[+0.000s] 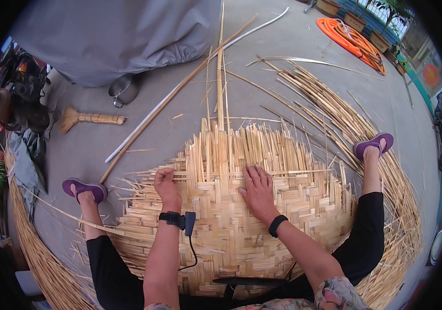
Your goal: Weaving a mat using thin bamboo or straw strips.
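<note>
A large woven mat of split reed strips [221, 217] lies on the floor between my legs, its herringbone weave closed near me and its far ends loose and upright-pointing. My left hand [168, 188] is over the mat's left part, fingers curled together at the left end of a thin crosswise reed strip [298, 171]. That strip runs to the right across the loose ends and passes by my right hand [258, 188]. Flat on the weave, the right hand presses down with its fingers stretched out. A few long strips [222, 77] stick out far beyond the mat's far edge.
Bundles of reeds lie at the right [394, 175] and left [35, 243]. A pale pole [164, 101] crosses a brown stick [179, 88] ahead. Farther off are a hand broom [97, 118], a metal pot [123, 89], a grey cover [117, 36] and an orange hose [347, 40].
</note>
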Action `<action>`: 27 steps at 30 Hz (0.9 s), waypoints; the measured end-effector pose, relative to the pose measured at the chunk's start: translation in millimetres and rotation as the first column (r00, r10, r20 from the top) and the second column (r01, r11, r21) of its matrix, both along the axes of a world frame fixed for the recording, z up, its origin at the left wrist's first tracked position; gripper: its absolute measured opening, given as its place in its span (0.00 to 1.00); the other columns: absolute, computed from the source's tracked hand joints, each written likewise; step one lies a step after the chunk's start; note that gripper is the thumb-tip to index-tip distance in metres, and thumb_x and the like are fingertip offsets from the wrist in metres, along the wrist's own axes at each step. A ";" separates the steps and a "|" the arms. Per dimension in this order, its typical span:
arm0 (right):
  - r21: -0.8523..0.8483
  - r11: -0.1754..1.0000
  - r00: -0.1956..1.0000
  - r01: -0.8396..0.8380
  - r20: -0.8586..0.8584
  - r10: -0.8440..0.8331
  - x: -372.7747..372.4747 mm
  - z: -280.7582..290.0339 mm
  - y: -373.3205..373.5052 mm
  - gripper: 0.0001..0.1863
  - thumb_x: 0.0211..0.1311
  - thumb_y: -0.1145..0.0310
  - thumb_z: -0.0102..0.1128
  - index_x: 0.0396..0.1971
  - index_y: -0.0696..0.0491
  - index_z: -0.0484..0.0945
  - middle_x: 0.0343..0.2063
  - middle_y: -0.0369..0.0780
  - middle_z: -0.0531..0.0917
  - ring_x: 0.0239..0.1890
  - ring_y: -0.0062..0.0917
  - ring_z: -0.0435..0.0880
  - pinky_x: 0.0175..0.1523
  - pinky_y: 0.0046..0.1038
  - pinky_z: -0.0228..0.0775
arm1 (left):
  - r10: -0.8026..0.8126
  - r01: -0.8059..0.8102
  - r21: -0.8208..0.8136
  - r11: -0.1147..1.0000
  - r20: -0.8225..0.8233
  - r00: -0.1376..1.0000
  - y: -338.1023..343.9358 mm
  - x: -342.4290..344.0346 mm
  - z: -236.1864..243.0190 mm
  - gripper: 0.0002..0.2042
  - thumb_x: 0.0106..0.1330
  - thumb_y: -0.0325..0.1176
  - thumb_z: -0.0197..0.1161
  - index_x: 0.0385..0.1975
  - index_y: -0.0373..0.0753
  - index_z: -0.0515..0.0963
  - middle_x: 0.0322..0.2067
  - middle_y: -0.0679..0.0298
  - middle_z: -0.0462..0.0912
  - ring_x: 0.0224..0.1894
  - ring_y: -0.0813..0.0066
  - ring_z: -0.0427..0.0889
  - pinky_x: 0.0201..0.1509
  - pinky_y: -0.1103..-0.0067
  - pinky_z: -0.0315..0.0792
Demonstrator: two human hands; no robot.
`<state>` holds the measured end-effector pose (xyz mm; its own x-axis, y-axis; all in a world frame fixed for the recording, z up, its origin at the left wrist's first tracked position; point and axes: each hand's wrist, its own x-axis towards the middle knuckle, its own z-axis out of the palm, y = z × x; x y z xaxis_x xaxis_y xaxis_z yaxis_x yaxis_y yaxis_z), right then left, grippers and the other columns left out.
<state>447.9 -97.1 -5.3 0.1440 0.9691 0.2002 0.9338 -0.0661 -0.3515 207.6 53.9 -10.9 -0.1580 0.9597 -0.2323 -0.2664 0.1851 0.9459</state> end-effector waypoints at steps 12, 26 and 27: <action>-0.043 0.991 0.979 -0.130 0.150 0.135 -1.3 -0.1 -1.0 0.32 0.67 0.54 0.56 0.67 0.54 0.65 0.68 0.40 0.65 0.72 0.38 0.58 0.74 0.44 0.46 | -0.009 0.312 0.143 0.939 -0.898 0.439 -40.4 -1.7 16.5 0.03 0.62 0.26 0.68 0.32 0.41 0.87 0.22 0.68 0.84 0.31 0.77 0.76 0.60 0.71 0.61; -0.154 0.988 0.970 -0.011 0.239 0.048 109.4 45.6 4.2 0.05 0.60 0.65 0.63 0.32 0.50 0.80 0.34 0.39 0.81 0.46 0.37 0.77 0.50 0.39 0.67 | 0.092 0.796 0.022 0.605 -0.995 -0.043 -83.0 37.4 24.2 0.38 0.66 0.48 0.63 0.72 0.39 0.57 0.75 0.51 0.49 0.78 0.53 0.44 0.78 0.55 0.41; -0.218 0.972 0.980 -0.084 0.161 0.121 114.9 45.0 8.7 0.05 0.60 0.65 0.64 0.31 0.49 0.80 0.33 0.39 0.80 0.44 0.37 0.78 0.49 0.38 0.68 | 0.088 0.798 0.025 0.602 -0.995 -0.036 -79.5 38.8 16.7 0.38 0.66 0.48 0.63 0.72 0.39 0.57 0.75 0.51 0.49 0.78 0.53 0.44 0.78 0.55 0.41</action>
